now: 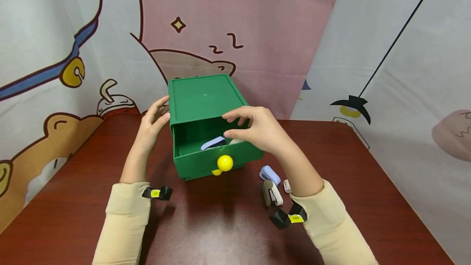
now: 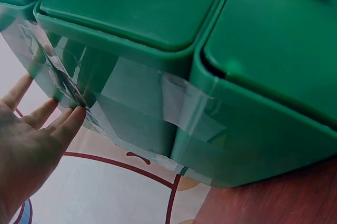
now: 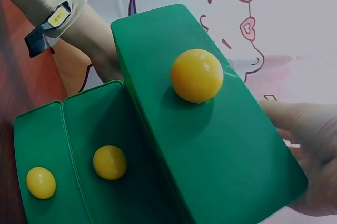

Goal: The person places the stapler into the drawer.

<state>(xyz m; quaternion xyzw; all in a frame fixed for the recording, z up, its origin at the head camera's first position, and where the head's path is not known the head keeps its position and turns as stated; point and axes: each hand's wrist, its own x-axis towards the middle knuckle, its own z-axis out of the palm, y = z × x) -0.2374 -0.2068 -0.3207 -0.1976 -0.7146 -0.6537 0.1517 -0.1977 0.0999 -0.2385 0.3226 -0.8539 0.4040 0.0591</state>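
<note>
A green drawer unit [image 1: 206, 97] stands on the table, its top drawer [image 1: 198, 162] pulled out by a round yellow knob [image 1: 225, 162]. Inside that drawer lies a light-blue stapler [image 1: 213, 142], and a pale object [image 1: 235, 141] shows partly beneath my right hand [image 1: 254, 128]. That hand reaches over the drawer from the right, thumb and fingers apart with a gap between them. At the unit's left side, my left hand [image 1: 152, 121] rests spread fingertips against the taped wall [image 2: 131, 98].
On the table right of the unit lie another light-blue stapler [image 1: 270, 175], a grey-and-white stapler [image 1: 272, 194] and a small white item [image 1: 287, 186] beside my right forearm. Two lower drawers with yellow knobs [image 3: 109, 162] are closed. A printed curtain [image 1: 257, 32] hangs behind.
</note>
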